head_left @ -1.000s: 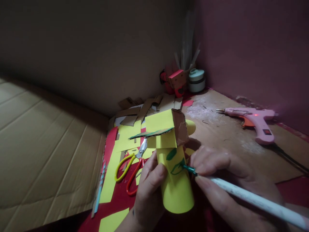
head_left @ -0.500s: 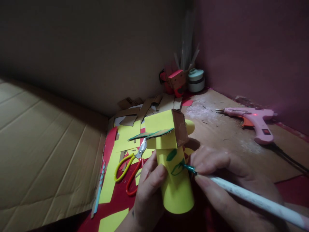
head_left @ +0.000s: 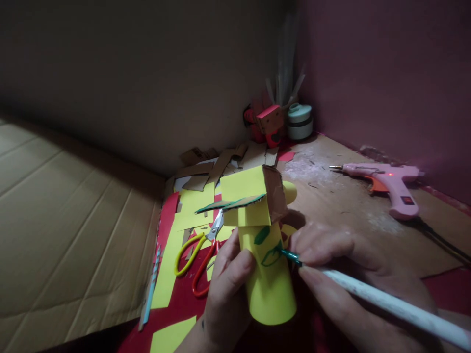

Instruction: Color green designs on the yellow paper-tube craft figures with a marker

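Note:
My left hand is closed around the side of a yellow paper figure, a tube with a box-shaped cardboard head on top. Two green-edged cardboard strips stick out from the front of the head. On the tube are one filled green leaf shape and a second, mostly outlined one. In my right hand is a white marker with a green tip, pinched near its front end. The tip touches the right end of the outlined shape, or lies very close to it.
Scissors with yellow and red handles lie left of the figure, among yellow paper scraps. A pink glue gun with a lit red light rests at right. Behind are a small box-headed figure and a pale jar. A cardboard panel stands left.
The marker tip has shifted very slightly to the right along the outlined shape. My left hand and the figure stay practically in place.

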`<action>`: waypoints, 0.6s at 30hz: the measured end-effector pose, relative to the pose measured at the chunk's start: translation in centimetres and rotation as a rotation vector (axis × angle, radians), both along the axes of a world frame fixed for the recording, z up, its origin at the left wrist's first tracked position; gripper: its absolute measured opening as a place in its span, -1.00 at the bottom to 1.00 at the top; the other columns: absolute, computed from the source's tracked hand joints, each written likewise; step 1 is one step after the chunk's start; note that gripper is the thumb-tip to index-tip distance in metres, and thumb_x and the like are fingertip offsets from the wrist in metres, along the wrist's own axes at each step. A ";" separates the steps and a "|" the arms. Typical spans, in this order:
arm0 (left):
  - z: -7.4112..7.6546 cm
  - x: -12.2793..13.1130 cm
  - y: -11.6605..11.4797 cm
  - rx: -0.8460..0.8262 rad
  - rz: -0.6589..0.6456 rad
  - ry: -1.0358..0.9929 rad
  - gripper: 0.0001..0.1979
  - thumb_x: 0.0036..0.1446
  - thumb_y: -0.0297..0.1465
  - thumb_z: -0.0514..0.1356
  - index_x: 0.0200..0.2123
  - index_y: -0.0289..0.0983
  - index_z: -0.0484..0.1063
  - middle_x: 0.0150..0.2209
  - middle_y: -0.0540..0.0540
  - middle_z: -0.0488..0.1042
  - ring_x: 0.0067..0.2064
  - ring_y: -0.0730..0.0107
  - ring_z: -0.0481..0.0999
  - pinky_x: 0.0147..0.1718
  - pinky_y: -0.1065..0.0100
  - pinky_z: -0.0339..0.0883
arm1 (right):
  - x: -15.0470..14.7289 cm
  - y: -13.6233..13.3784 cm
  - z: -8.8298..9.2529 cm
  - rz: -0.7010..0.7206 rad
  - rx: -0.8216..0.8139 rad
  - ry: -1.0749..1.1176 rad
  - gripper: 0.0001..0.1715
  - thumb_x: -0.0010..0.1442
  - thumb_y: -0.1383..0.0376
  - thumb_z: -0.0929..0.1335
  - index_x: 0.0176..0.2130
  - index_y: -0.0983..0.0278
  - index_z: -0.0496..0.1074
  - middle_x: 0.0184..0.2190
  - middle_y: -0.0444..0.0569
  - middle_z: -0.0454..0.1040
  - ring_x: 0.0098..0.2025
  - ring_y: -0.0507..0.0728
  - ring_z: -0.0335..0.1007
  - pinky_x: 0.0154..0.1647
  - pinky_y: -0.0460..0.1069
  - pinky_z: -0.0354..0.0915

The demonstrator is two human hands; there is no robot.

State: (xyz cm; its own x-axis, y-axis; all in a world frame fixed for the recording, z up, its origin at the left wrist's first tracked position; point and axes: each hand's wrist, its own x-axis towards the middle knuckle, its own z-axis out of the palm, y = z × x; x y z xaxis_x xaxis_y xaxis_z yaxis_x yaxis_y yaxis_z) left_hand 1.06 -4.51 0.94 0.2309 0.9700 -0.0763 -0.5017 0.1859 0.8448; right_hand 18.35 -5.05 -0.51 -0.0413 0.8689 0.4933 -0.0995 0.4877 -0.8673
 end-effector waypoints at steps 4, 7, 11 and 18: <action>0.2 0.0 0.0 0.032 0.008 0.015 -0.78 0.18 -0.20 0.40 -0.18 -0.20 0.67 -0.18 -0.12 0.71 -0.19 0.18 0.70 -0.19 0.30 0.56 | -0.1 0.0 0.2 0.010 0.018 0.002 -0.69 0.27 0.52 0.42 -0.19 0.07 0.45 -0.39 -0.16 0.55 -0.31 0.12 0.64 -0.20 -0.01 0.59; 0.4 0.1 -0.1 0.037 0.011 0.028 -0.82 0.21 -0.22 0.38 -0.23 -0.20 0.67 -0.28 -0.09 0.69 -0.21 0.17 0.70 -0.19 0.29 0.58 | -0.3 0.2 0.4 0.027 0.053 0.023 -0.67 0.25 0.53 0.43 -0.19 0.07 0.45 -0.42 -0.17 0.53 -0.36 0.12 0.61 -0.22 0.01 0.59; 0.4 0.2 0.1 0.024 -0.001 0.010 -0.83 0.19 -0.23 0.40 -0.25 -0.20 0.66 -0.29 -0.06 0.69 -0.21 0.19 0.70 -0.18 0.31 0.57 | -0.3 0.3 0.4 0.055 0.075 0.031 -0.66 0.26 0.55 0.41 -0.18 0.08 0.46 -0.41 -0.14 0.54 -0.36 0.14 0.61 -0.21 0.05 0.60; 0.4 0.2 -0.1 0.026 -0.016 -0.011 -0.80 0.20 -0.21 0.38 -0.21 -0.20 0.65 -0.07 -0.13 0.71 -0.06 0.09 0.68 -0.03 0.22 0.54 | 0.1 -0.4 0.2 0.022 -0.006 0.006 -0.73 0.31 0.48 0.42 -0.19 0.07 0.45 -0.39 -0.13 0.57 -0.29 0.17 0.66 -0.16 0.05 0.62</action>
